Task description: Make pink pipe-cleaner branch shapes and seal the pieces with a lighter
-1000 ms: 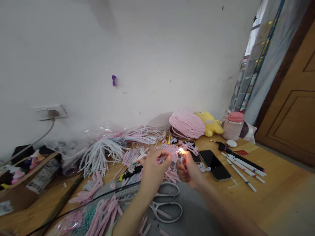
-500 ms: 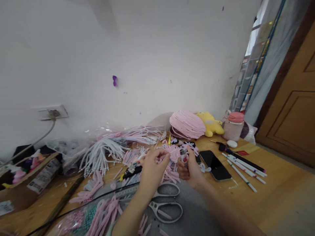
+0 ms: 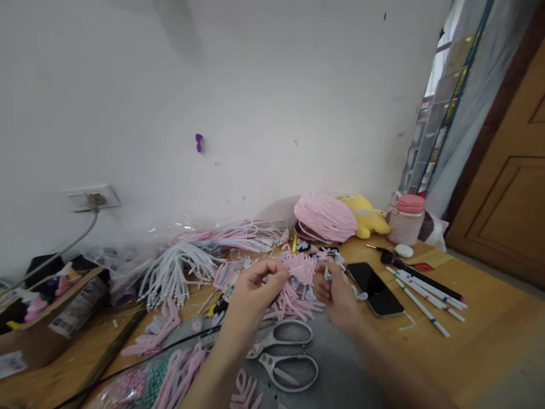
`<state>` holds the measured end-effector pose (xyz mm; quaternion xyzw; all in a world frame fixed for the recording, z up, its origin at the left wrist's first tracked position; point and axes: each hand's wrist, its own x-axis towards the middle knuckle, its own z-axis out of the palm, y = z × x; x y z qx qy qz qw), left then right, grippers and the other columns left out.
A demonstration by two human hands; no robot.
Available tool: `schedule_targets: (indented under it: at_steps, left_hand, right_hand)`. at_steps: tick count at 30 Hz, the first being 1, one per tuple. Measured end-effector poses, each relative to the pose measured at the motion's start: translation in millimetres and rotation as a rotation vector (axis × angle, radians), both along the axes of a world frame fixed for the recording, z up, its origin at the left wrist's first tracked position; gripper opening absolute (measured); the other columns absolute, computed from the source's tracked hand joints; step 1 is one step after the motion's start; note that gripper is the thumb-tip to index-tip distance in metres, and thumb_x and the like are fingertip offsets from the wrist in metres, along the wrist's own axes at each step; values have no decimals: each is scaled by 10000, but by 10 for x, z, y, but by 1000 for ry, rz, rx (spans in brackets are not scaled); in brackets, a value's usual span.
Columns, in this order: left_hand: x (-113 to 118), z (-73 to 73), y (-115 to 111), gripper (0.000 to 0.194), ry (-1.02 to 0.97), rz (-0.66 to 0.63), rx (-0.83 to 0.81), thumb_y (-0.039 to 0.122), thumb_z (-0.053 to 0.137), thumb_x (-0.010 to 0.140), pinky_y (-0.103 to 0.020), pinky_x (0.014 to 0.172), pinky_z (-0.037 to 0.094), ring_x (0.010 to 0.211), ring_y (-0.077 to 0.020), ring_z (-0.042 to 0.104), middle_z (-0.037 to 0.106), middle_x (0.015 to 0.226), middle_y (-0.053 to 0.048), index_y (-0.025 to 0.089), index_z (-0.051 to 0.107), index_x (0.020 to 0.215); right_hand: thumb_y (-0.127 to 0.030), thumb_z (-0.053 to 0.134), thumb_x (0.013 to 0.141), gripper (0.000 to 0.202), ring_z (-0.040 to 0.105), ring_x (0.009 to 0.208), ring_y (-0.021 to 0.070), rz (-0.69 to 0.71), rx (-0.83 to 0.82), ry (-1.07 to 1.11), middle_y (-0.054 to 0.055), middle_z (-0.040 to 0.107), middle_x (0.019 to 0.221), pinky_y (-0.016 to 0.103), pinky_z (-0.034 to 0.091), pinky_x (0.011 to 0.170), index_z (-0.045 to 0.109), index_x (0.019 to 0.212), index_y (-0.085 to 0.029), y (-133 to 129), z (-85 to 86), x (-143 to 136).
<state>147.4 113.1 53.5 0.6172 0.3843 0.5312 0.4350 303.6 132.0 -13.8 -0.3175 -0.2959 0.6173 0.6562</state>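
My left hand [image 3: 255,292] is raised over the work mat, thumb and fingertips pressed in a pinch; whatever lies between them is too small or hidden to make out. To its right, my right hand [image 3: 339,292] is closed around a lighter [image 3: 327,272], thumb near its top, and I see no clear flame. Most of the lighter is covered by the fingers. Below the hands, grey-handled scissors [image 3: 293,359] lie on the grey mat [image 3: 330,363]. Pink fuzzy stem pieces [image 3: 293,304] are heaped behind and between the hands.
A phone [image 3: 377,289], several striped white sticks [image 3: 421,304] and a pink-lidded jar [image 3: 406,221] stand or lie rightward. Behind are a pink coil [image 3: 326,218] and a yellow plush toy [image 3: 366,216]. White stems [image 3: 181,270] and a cardboard box [image 3: 68,315] occupy the left.
My left hand has shifted slightly left, and my right hand slightly right, widening the gap between them. The lighter has turned and shows less now. The view has moved a little.
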Motion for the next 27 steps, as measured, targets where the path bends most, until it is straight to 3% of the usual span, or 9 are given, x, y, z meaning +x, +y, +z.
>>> schedule_targets:
  at_steps: [3, 10, 16, 21, 25, 27]
  left_hand:
    - [-25, 44, -69, 118, 41, 10, 65, 257, 555, 696, -201, 573, 357, 588, -110, 440, 493, 597, 25, 163, 547, 626]
    - [-15, 60, -71, 105, 400, 174, 307, 233, 518, 709, -273, 716, 365, 709, -166, 509, 575, 674, 0, 185, 567, 629]
    - [-3, 44, -3, 131, 381, 112, 235, 227, 497, 702, -240, 658, 380, 642, -145, 506, 557, 614, 11, 174, 540, 591]
    - [54, 16, 16, 146, 375, 27, 128, 245, 487, 691, -230, 627, 385, 613, -138, 501, 534, 586, 17, 165, 528, 575]
    - [72, -11, 30, 140, 380, -5, 78, 259, 485, 682, -221, 600, 379, 604, -136, 496, 532, 586, 19, 166, 536, 590]
    - [51, -18, 49, 143, 378, 3, 66, 260, 484, 682, -218, 593, 377, 600, -133, 491, 531, 586, 21, 166, 537, 588]
  right_hand:
    - [-542, 645, 626, 397, 162, 345, 25, 1, 10, -29, -116, 266, 395, 155, 122, 337, 523, 644, -166, -3, 4, -5]
    - [-415, 679, 635, 290, 161, 360, 30, -34, 134, -91, -114, 272, 400, 177, 116, 353, 555, 672, -156, -44, 25, -13]
    - [-307, 695, 627, 212, 236, 393, 42, -93, 324, -199, -91, 329, 449, 187, 188, 386, 624, 766, -163, -90, -15, 26]
    - [-240, 709, 599, 202, 319, 429, 71, -192, 353, -388, -62, 408, 473, 207, 265, 415, 666, 786, -180, -130, -41, 28]
    - [-221, 700, 606, 79, 406, 487, 99, -272, 316, -475, -16, 504, 543, 225, 329, 458, 654, 654, -178, -157, 5, 14]
    - [-227, 674, 638, 117, 391, 486, 92, -312, 318, -459, -17, 486, 536, 222, 323, 461, 599, 565, -174, -151, 47, 19]
